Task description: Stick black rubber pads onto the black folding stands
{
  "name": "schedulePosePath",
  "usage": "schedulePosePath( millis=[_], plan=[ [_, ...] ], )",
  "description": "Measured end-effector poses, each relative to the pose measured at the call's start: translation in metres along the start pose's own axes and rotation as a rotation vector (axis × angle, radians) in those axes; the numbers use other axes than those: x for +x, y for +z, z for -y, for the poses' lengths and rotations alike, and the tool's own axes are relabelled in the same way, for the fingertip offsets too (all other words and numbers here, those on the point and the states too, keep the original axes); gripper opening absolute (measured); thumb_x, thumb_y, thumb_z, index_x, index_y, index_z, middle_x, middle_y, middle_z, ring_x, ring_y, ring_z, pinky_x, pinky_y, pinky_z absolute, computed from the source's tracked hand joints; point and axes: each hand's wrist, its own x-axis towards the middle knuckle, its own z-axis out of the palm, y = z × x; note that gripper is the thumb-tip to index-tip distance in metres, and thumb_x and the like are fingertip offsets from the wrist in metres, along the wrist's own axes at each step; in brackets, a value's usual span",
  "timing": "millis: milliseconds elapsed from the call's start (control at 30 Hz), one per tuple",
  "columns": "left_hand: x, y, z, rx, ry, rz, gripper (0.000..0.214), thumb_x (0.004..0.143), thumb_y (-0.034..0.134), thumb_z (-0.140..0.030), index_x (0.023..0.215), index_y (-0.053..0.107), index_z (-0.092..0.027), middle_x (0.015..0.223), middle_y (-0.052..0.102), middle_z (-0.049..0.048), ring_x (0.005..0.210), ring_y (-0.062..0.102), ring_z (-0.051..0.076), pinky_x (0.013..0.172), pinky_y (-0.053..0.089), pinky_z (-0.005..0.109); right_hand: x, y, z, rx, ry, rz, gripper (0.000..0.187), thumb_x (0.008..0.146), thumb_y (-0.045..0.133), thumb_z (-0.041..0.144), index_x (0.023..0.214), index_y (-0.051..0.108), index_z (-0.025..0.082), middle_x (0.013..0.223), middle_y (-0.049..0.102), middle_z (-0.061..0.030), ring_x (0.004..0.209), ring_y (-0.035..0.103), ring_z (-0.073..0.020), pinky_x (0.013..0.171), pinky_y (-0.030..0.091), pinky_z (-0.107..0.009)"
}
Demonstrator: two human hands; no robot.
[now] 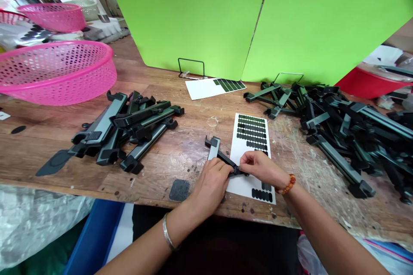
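Near the table's front edge, my left hand (208,184) is closed over a black and grey folding bracket (213,147) with hooked ends, pressing it down. The bracket's thin black arm slants out to the right. At this arm's far end, the thumb and fingers of my right hand (263,167) are pinched together; whatever is between them is too small to make out. Partly beneath both hands lies a white sheet (238,148) carrying rows of black oval stickers (251,129). A dark square pad (179,190) rests left of my left hand.
Similar brackets are piled at left (106,120) and in a larger heap at right (351,124). Another sticker sheet (200,89) lies before green panels (193,17). Pink baskets (64,86) stand at left, a red container (361,82) at right.
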Motion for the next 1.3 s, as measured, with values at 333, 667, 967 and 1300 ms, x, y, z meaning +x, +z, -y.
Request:
schedulePosePath(
  millis=[333,667,967,1300],
  plan=[
    [-0.002,0.0,0.002,-0.027,0.029,-0.017,0.018,0.088,0.049,-0.009,0.097,0.06,-0.02,0.098,0.064,0.0037,0.099,0.05,0.022,0.087,0.043,0.037,0.004,0.002,0.001,-0.03,0.025,0.026,0.008,0.068,0.055,0.023,0.066,0.057,0.016,0.061,0.054,0.0025,0.056,0.043,-0.0096,0.053,0.033,-0.022],
    [-0.002,0.001,0.001,-0.031,0.042,-0.033,0.017,0.088,0.049,-0.009,0.095,0.06,-0.02,0.099,0.064,0.0032,0.098,0.05,0.021,0.086,0.042,0.036,0.002,0.008,0.0,-0.062,0.022,-0.025,0.007,0.069,0.054,0.022,0.066,0.056,0.016,0.06,0.053,0.0028,0.056,0.043,-0.0097,0.054,0.032,-0.023],
    [-0.005,0.0,-0.001,0.072,0.076,-0.013,0.019,0.094,0.047,-0.019,0.106,0.061,-0.024,0.091,0.059,0.0032,0.095,0.049,0.02,0.085,0.041,0.035,-0.001,0.015,-0.003,-0.189,-0.028,-0.119,0.007,0.071,0.052,0.017,0.066,0.057,0.017,0.064,0.059,0.0009,0.06,0.05,-0.0126,0.057,0.038,-0.024],
    [-0.008,0.002,-0.002,0.19,0.113,0.002,0.018,0.093,0.048,-0.018,0.104,0.061,-0.023,0.091,0.054,0.0034,0.092,0.049,0.019,0.082,0.043,0.032,-0.024,0.015,0.0,-0.399,-0.277,-0.205,0.024,0.082,0.043,0.007,0.083,0.065,0.017,0.085,0.062,-0.0049,0.079,0.059,-0.0164,0.076,0.046,-0.03]
  ],
)
